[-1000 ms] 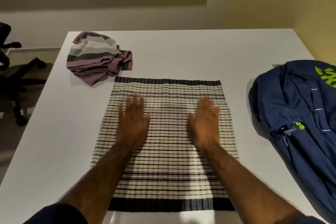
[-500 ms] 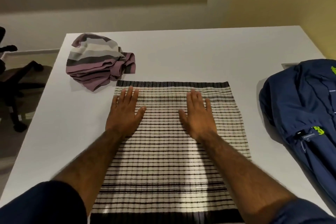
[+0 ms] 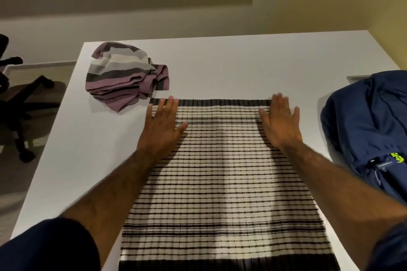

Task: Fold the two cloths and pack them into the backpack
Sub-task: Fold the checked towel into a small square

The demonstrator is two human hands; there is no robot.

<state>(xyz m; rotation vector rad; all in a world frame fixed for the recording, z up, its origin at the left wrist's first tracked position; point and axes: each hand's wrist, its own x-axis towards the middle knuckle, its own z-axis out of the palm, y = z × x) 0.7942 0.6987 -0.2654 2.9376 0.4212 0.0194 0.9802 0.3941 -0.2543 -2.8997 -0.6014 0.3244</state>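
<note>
Risk: left hand [image 3: 163, 126] and right hand [image 3: 280, 125] lie flat, apart, on far corners of the striped cloth [image 3: 220, 182]; uneven lifting probably skews the fold.

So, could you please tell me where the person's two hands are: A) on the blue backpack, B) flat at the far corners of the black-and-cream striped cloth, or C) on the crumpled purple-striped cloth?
B: the left hand and the right hand lie flat, fingers straight, at the far corners of the spread black-and-cream striped cloth.
</note>
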